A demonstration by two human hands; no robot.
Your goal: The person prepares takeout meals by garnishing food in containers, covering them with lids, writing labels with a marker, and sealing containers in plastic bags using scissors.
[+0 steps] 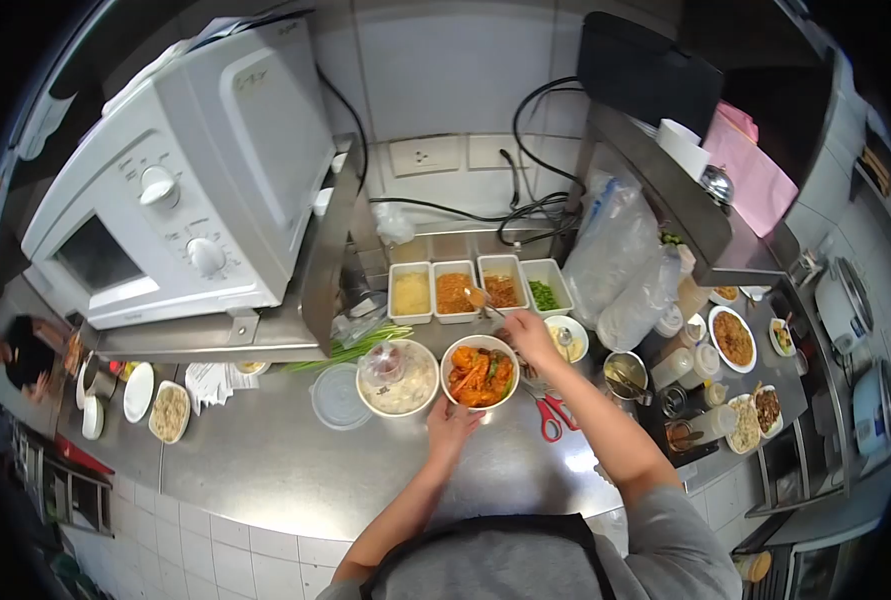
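My left hand [451,428] rests against the near left side of a white bowl [480,372] of orange-red food, its fingers at the rim. Above the bowl's far right side, my right hand [527,335] is closed on a spoon [480,298], whose head is over the tubs behind. Those white tubs hold pale yellow bits [410,293], orange-brown bits [454,293], darker brown bits [503,288] and chopped greens [543,295]. Left of the bowl stands a larger white bowl [397,378] of pale food with a small lidded cup [383,364] in it.
Red scissors [551,418] lie right of the bowl, near a metal pot [625,373]. A clear lid [343,397] and green stalks [365,345] are at left, below a microwave [165,190]. Bottles [675,365] stand at right. A person [30,355] is at far left.
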